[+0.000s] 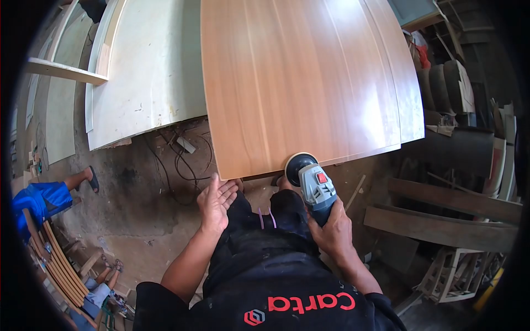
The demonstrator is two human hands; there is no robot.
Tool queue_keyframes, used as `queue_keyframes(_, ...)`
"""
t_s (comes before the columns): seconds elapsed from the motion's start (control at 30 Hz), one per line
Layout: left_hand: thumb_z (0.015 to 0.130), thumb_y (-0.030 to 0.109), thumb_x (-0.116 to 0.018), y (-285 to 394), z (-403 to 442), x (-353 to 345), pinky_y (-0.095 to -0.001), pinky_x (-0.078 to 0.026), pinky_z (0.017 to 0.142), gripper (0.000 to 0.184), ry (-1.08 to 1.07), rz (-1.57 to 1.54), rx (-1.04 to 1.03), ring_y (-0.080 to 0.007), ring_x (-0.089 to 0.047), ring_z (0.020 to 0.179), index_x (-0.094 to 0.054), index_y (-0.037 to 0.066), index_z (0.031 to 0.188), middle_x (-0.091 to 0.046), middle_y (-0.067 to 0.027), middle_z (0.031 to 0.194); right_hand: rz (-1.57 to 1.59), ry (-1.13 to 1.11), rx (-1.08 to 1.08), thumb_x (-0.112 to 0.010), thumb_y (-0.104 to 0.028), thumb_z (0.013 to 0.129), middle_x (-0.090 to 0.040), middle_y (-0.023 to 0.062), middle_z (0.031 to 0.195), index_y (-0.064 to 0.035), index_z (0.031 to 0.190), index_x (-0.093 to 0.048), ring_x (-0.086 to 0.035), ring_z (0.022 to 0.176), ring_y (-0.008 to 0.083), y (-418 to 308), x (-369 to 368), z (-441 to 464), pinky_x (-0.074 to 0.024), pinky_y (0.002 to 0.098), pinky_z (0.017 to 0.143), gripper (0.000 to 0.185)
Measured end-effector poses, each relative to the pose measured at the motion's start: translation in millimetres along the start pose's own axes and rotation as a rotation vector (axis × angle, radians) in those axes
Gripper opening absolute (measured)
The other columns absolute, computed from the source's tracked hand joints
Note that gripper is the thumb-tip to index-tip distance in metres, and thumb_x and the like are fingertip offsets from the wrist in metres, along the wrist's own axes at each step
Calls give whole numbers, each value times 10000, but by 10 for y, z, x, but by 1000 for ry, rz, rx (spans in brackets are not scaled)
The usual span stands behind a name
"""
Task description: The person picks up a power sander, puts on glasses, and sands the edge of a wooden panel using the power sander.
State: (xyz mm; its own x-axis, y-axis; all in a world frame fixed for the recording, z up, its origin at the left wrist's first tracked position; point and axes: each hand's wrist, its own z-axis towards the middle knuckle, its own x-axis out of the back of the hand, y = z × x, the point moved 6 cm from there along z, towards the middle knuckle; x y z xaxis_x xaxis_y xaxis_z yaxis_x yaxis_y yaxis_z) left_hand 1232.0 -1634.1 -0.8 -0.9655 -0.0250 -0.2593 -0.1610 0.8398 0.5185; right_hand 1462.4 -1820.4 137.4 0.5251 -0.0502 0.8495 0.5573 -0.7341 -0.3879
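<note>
My right hand (pixel 334 229) is wrapped round the dark rear body of a disc sander (pixel 321 188), a grey power tool with a red switch. Its round black pad (pixel 301 165) is at the near edge of a brown wood-grain panel (pixel 287 83); whether it presses on the edge I cannot tell. By the panel's near left corner is my left hand (pixel 215 204), palm up with the fingers stretched out and nothing in it. The fingertips are close to the corner, but contact is unclear.
A pale board (pixel 149 71) lies left of the panel, with dark cables (pixel 176 160) on the floor below. People sit at the left near curved wooden strips (pixel 61 259). Planks (pixel 441 226) and a wooden frame (pixel 455 273) stand at the right.
</note>
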Motion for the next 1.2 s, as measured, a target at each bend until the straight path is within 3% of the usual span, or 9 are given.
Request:
queue_keyframes(0.13, 963, 624, -641, 194, 100, 319, -287, -545, 827, 679, 37, -85, 37, -222, -725, 924, -672, -26, 1155, -740, -170, 1058, -4, -2, 34, -793, -223, 848, -655, 253, 1105, 65, 1352, -465, -704, 832, 425, -295, -137, -65, -564, 475, 675, 667)
queue_keyframes(0.3, 957, 693, -574, 412, 296, 671, -292, -543, 822, 755, 71, -52, 1, -216, -723, 907, -658, -24, 1180, -741, -160, 1053, -18, 0, 43, -797, -230, 838, -649, 246, 1099, 66, 1359, -458, -702, 835, 427, -597, -368, -182, -565, 475, 675, 689)
queue_keyframes(0.67, 968, 623, -598, 618, 394, 1098, -289, -549, 793, 659, 62, -104, 0, -205, -717, 892, -649, 0, 1177, -735, -126, 1023, -48, -58, 100, -803, -244, 820, -639, 246, 1075, 67, 1377, -442, -697, 811, 418, -1122, -667, -331, -566, 467, 655, 732)
queue_keyframes(1.0, 997, 540, -600, 549, 356, 1193, -276, -549, 762, 558, 73, -107, 31, -192, -718, 850, -673, 6, 1140, -745, -121, 995, -33, -138, 61, -801, -205, 831, -654, 279, 1158, 71, 1384, -441, -710, 886, 445, -1389, -774, -342, -573, 480, 717, 715)
queue_keyframes(1.2, 982, 539, -606, 569, 382, 1230, -279, -550, 762, 549, 78, -89, 28, -193, -719, 855, -667, 18, 1143, -741, -108, 984, -36, -21, 106, -792, -236, 821, -635, 244, 1052, 68, 1384, -435, -689, 781, 423, -1352, -733, -366, -561, 480, 633, 732)
